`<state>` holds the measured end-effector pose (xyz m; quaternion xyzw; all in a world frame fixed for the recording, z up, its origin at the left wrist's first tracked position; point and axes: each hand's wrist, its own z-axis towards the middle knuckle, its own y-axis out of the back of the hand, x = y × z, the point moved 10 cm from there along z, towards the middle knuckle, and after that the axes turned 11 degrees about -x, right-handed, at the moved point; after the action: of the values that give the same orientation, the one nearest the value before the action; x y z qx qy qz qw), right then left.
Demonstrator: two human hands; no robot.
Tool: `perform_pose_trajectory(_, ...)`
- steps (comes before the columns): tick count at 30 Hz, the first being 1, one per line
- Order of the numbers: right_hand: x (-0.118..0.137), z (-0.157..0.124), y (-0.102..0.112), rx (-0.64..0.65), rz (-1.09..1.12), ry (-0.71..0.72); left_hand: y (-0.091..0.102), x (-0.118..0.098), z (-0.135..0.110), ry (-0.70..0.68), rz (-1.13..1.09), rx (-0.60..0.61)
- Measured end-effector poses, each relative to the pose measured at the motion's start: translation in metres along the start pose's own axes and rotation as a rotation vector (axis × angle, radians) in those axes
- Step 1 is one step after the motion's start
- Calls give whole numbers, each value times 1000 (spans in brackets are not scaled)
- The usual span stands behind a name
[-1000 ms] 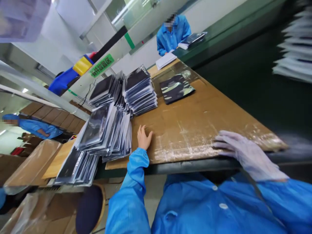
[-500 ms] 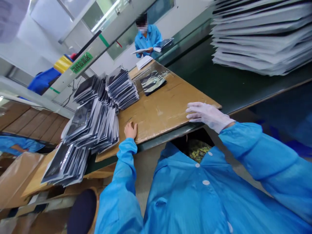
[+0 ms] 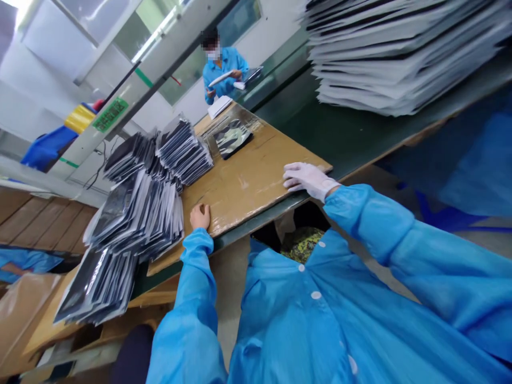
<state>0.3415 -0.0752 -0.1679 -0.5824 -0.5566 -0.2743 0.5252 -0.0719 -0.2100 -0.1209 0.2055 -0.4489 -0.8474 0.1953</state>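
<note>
While resting half-curled bare left hand (image 3: 200, 216), splayed white-gloved right hand (image 3: 307, 179), has dark plastic packets (image 3: 138, 213) stacked alongside, camouflage packet (image 3: 233, 138) loose beyond fingers

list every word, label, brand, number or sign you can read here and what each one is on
No text is sharp enough to quote.
Green sign on the slanted rail: dark characters, too blurred to read.
Lower-left stack, top packet: a white streak, lettering or glare, cannot tell which.
Cardboard under the hands: no text that I can make out.
</note>
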Motion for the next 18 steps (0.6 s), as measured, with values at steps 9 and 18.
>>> perform_pose_trajectory(9,-9,7,10,9,51,17,5,-11,-1,-15,23,17)
perform_pose_trajectory(18,-9,7,11,8,46,-22,3,-7,2,13,12,25)
